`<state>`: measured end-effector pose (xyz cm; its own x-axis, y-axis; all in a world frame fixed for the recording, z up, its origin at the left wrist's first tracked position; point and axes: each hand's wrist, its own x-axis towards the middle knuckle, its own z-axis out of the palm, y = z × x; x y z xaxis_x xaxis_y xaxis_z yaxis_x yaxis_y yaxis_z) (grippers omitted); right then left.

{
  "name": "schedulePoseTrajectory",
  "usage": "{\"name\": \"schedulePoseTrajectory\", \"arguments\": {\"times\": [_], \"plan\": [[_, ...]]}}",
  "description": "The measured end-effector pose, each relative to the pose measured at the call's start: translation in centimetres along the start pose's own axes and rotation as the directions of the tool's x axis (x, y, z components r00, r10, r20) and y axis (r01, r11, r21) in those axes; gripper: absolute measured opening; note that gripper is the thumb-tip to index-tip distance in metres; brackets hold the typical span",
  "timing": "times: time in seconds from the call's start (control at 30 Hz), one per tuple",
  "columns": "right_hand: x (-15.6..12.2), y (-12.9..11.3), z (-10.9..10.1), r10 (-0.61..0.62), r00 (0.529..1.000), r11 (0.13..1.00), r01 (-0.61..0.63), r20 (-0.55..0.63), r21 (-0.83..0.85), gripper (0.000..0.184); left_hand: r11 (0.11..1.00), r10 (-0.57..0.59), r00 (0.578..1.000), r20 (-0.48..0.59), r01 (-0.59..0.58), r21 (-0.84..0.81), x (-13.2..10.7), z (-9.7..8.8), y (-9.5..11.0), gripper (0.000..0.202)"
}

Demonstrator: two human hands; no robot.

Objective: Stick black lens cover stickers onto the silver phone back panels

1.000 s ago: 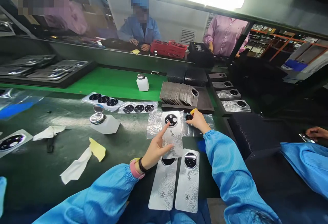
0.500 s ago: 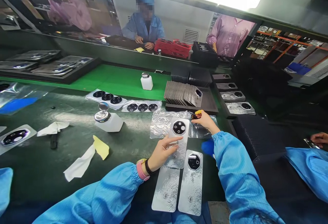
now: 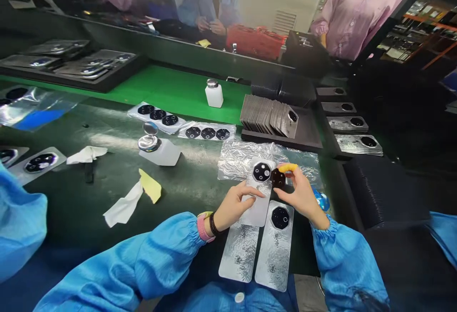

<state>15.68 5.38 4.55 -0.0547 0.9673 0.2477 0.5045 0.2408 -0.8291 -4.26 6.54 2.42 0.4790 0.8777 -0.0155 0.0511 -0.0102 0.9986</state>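
Observation:
My right hand (image 3: 302, 194) pinches a dark octagonal camera lens cover (image 3: 278, 178) between thumb and a fingertip in a yellow finger cot. The cover is beside the camera area of a silver phone back panel (image 3: 256, 216). My left hand (image 3: 236, 202) lies across that panel with its fingers stretched out. Under its lower end is a second silver panel (image 3: 238, 257), whose top is hidden. To the right lies a third panel (image 3: 274, 255) with a black octagonal camera area.
Clear plastic film (image 3: 232, 159) lies beyond the panels. A tray (image 3: 310, 131) holds a row of upright panels. Strips of lens covers (image 3: 208, 133), an open-lidded dispenser bottle (image 3: 162, 152) and paper scraps (image 3: 123, 205) are to the left. Dark trays (image 3: 385, 197) stand at right.
My right hand has come from the plastic film towards the phone panel, and the lens cover now shows plainly in its fingers. My left hand stays on the panel. The view has tilted down.

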Motion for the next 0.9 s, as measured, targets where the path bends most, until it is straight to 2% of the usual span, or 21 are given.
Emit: {"name": "schedulePoseTrajectory", "arguments": {"times": [0.1, 0.2, 0.27, 0.43, 0.5, 0.6, 0.67, 0.73, 0.8, 0.9], "plan": [[-1.1, -0.9, 0.8, -0.188, 0.982, 0.980, 0.187, 0.000, -0.061, 0.030, 1.000, -0.005, 1.000, -0.008, 0.005, 0.006, -0.3, -0.2, 0.1, 0.020], [-1.8, -1.6, 1.3, -0.315, 0.949, 0.942, 0.314, 0.017, -0.119, 0.032, 1.000, 0.000, 1.000, -0.022, 0.000, 0.009, -0.7, -0.1, 0.4, 0.013], [-2.2, -1.9, 1.6, -0.345, 0.938, 0.928, 0.347, 0.038, -0.134, 0.032, 1.000, -0.013, 0.999, -0.032, 0.013, 0.005, -0.9, -0.1, 0.6, 0.013], [-2.8, -2.3, 1.7, -0.333, 0.939, 0.932, 0.343, 0.090, -0.122, 0.034, 0.998, -0.064, 0.996, -0.054, 0.064, -0.010, -1.2, 0.0, 1.3, 0.016], [-3.0, -2.4, 1.5, -0.285, 0.954, 0.953, 0.292, 0.089, -0.081, 0.033, 0.997, -0.083, 0.994, -0.065, 0.082, -0.012, -1.3, 0.0, 1.4, 0.018], [-3.1, -2.4, 0.9, -0.079, 0.997, 0.995, 0.078, 0.012, 0.056, 0.024, 0.994, -0.110, 0.990, -0.093, 0.107, -0.037, -1.5, 0.0, 1.6, 0.019], [-3.1, -2.5, 0.6, 0.098, 0.995, 0.978, -0.092, -0.024, 0.188, 0.015, 0.992, -0.124, 0.987, -0.100, 0.119, -0.050, -1.6, -0.1, 1.6, 0.019], [-2.9, -2.8, 0.4, 0.223, 0.975, 0.931, -0.213, -0.003, 0.296, 0.012, 0.990, -0.133, 0.986, -0.097, 0.129, -0.048, -1.7, -0.1, 1.7, 0.020], [-2.8, -3.0, 0.3, 0.278, 0.960, 0.895, -0.273, 0.036, 0.353, 0.016, 0.990, -0.136, 0.987, -0.087, 0.133, -0.045, -1.8, -0.1, 1.8, 0.020], [-2.6, -3.3, 0.3, 0.296, 0.953, 0.876, -0.295, 0.058, 0.381, 0.024, 0.993, -0.113, 0.991, -0.065, 0.111, -0.036, -1.9, -0.1, 2.0, 0.022]]}}
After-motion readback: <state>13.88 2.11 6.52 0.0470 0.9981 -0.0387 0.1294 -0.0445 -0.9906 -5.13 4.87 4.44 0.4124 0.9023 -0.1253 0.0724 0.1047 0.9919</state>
